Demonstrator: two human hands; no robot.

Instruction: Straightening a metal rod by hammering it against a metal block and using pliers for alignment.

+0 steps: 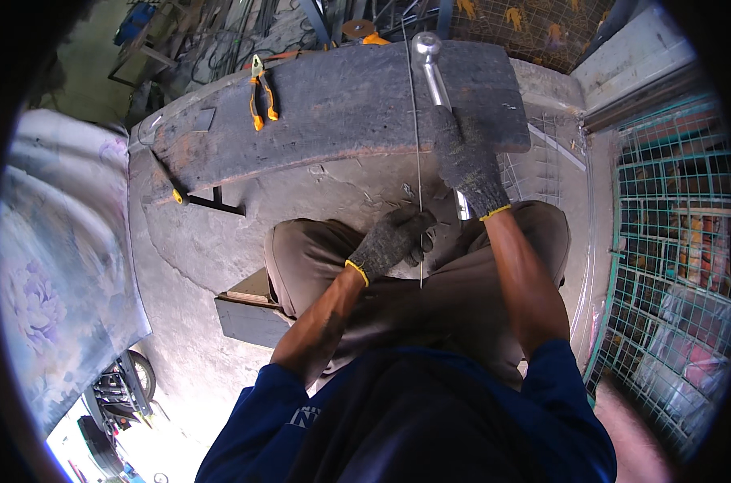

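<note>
My left hand (393, 240), in a dark knit glove with a yellow cuff, is closed round a thin metal rod (418, 145). The rod runs nearly straight away from my lap and crosses a dark board (341, 105). My right hand (466, 157), gloved the same way, grips the shaft of a silver metal hammer (434, 76). Its rounded, shiny head is raised over the board's far right part, just right of the rod. The shaft's lower end pokes out below my right palm. Orange-and-black pliers (263, 97) lie on the board's left half.
A yellow-and-black handled tool (176, 189) rests at the board's left end. A small wooden box (251, 310) sits beside my left knee. Green wire mesh (663, 241) stands at right, a patterned cloth (59, 266) hangs at left. Scrap metal (253, 36) clutters the far side.
</note>
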